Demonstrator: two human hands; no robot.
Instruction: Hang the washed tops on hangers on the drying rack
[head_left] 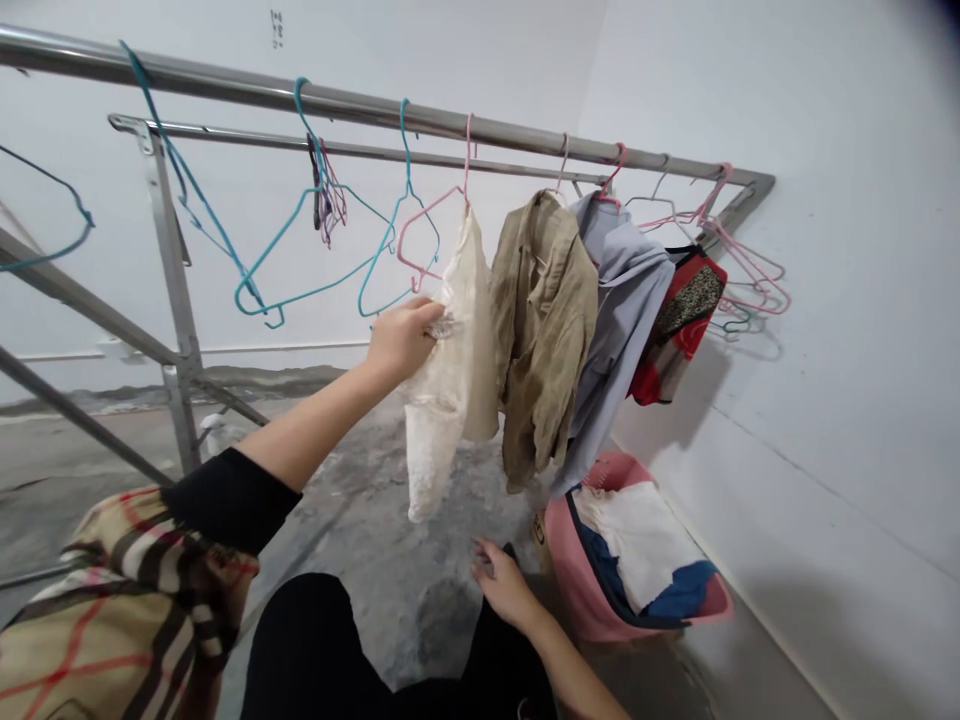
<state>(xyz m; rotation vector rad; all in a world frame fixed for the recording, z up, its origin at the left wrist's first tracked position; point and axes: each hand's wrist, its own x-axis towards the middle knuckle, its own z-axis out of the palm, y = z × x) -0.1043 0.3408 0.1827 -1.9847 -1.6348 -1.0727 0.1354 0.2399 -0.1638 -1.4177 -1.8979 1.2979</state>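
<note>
From where I sit, the metal clothes rack fills most of my view, its upper rail running toward the white wall. At its far end, I see a pink laundry basket with white cloth lying over blue cloth. A khaki shirt hangs mid-rail, a grey-blue garment and a red patterned top beyond it. Just this side of the shirt, my cream garment hangs by one shoulder from a pink hanger, near bare turquoise hangers. Of my hands, the left hand pinches the garment's near edge; the right hand is low by the right knee, fingers loosely spread.
</note>
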